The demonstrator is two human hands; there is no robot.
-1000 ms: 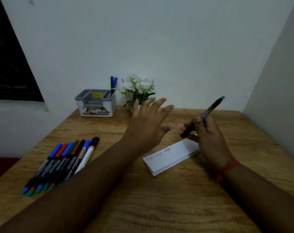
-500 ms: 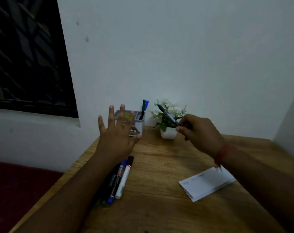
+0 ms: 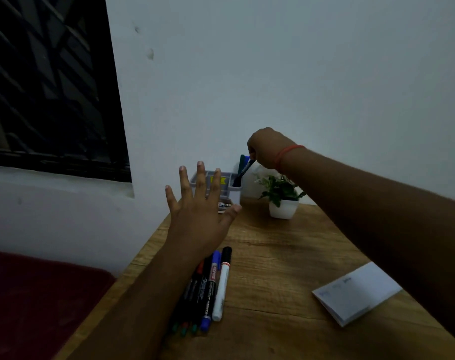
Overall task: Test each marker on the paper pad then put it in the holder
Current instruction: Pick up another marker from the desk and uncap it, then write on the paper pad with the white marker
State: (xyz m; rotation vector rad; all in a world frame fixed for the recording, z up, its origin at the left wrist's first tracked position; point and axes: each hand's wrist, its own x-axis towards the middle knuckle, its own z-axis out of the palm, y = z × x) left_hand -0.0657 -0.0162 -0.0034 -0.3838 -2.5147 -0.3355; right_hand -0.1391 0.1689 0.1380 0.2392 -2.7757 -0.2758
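Pinching hand: right hand (image 3: 264, 148) is gripping a dark marker (image 3: 243, 172) — tip sitting in the holder (image 3: 233, 194) below the fingers.
Left hand (image 3: 199, 211): hovering, fingers spread — holder just beyond the fingertips.
Paper pad (image 3: 356, 294): lying well apart.

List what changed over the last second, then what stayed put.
The right hand carried the marker from above the paper pad to the holder and is lowering it in, tip down, still gripped. The left hand stays open and empty. The markers on the table and the pad are untouched.
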